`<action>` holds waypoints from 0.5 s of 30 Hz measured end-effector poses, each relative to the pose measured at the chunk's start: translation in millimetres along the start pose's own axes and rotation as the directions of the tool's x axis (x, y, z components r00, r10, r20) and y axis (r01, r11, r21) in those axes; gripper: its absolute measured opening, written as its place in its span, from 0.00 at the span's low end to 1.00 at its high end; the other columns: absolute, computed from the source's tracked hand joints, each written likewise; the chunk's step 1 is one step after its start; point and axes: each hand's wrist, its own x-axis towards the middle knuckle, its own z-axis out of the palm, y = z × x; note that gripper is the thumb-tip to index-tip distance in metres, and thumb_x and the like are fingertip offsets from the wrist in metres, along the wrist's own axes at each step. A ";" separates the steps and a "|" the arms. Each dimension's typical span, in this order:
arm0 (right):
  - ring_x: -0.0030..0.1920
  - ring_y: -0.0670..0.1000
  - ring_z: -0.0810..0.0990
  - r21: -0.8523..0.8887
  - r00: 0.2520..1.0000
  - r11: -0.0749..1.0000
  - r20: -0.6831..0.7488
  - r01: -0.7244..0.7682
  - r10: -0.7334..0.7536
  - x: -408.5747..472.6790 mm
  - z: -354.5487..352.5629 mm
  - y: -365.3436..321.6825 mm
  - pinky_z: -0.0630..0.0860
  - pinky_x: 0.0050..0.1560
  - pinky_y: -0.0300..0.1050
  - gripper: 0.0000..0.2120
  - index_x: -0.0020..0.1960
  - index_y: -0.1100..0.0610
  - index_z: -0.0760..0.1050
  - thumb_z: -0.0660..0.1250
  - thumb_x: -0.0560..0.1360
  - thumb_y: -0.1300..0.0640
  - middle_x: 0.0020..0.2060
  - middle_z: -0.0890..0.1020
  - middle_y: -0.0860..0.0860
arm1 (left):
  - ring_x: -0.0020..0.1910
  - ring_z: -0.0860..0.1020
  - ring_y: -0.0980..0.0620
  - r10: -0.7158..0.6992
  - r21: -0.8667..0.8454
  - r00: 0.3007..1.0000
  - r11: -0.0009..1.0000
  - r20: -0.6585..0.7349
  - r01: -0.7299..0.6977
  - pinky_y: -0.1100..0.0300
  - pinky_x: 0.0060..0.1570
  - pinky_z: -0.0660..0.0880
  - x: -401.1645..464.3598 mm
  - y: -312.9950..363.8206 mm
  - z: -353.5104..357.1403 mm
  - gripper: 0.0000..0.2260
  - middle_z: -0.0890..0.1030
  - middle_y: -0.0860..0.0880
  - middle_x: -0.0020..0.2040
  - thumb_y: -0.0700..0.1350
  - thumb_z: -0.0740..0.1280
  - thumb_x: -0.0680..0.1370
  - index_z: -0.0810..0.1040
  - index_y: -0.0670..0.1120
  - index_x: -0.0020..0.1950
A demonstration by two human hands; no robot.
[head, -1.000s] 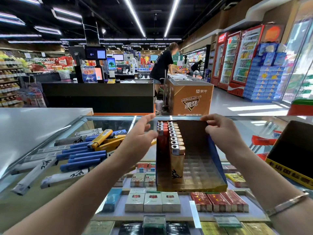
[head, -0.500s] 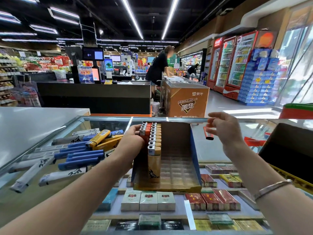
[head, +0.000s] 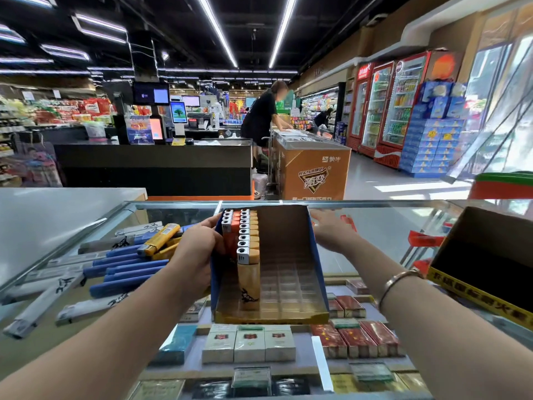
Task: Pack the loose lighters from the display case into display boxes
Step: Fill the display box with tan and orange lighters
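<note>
A display box [head: 288, 284] stood on the glass top [head: 375, 249] of the case, blue outside, brown inside, its open face turned to the wearer. Two rows of lighters [head: 243, 241] filled its left part, one orange and one tan, metal caps up; the clear tray slots to their right were bare. The left hand [head: 196, 255] gripped the box's left wall, thumb hooked over the top edge beside the orange row, fingers curled round the outside. The right hand [head: 328, 229] lay against the outside of the right wall with fingers straight and close together; the blur there left it unclear whether the thumb touched the rim. A bracelet [head: 398, 281] ringed the right wrist.

Left of the box, loose lighters [head: 127, 267] lay flat on the glass in a heap: blue ones, grey-white ones with a black mark, and a few yellow ones [head: 161, 238] on top, nearest the left hand. A second box [head: 490, 261], dark with a yellow printed band, sat at the right edge of the glass, well apart from the first. Under the glass, cigarette packs [head: 248, 343] stood in rows, white ones in the middle, red ones to the right.

Beyond the case were a black counter [head: 155, 168], an orange freezer [head: 311, 174] and a person in black [head: 259, 116] leaning over it
</note>
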 end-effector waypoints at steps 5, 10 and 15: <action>0.58 0.55 0.74 -0.237 0.988 0.969 0.151 0.065 -0.029 3.2 0.2 -12.2 0.67 0.62 0.53 0.14 0.54 0.50 0.75 0.53 0.80 0.45 0.58 0.79 0.54 | 0.29 0.81 0.49 0.010 -0.014 1.000 1.000 -0.003 -0.010 0.61 0.22 0.75 1.3 0.3 -3.2 0.25 0.82 0.44 0.32 0.25 0.50 0.65 0.78 0.49 0.44; 0.50 0.53 0.78 -0.051 0.992 0.998 0.120 0.027 -0.021 -2.8 -5.7 -8.9 0.75 0.54 0.51 0.09 0.50 0.55 0.78 0.61 0.76 0.53 0.50 0.81 0.53 | 0.35 0.80 0.47 0.008 -0.012 1.000 1.000 -0.001 -0.008 0.60 0.24 0.76 2.0 -1.2 -3.7 0.23 0.82 0.46 0.30 0.26 0.51 0.66 0.77 0.50 0.43; 0.42 0.48 0.75 0.000 0.994 0.999 0.104 -0.037 0.036 -7.3 -9.0 -4.0 0.73 0.37 0.38 0.06 0.48 0.54 0.71 0.65 0.74 0.54 0.42 0.76 0.51 | 0.39 0.80 0.46 0.022 -0.013 1.000 1.000 -0.005 -0.022 0.58 0.28 0.76 2.7 -2.7 -2.9 0.24 0.83 0.45 0.35 0.26 0.52 0.65 0.77 0.50 0.45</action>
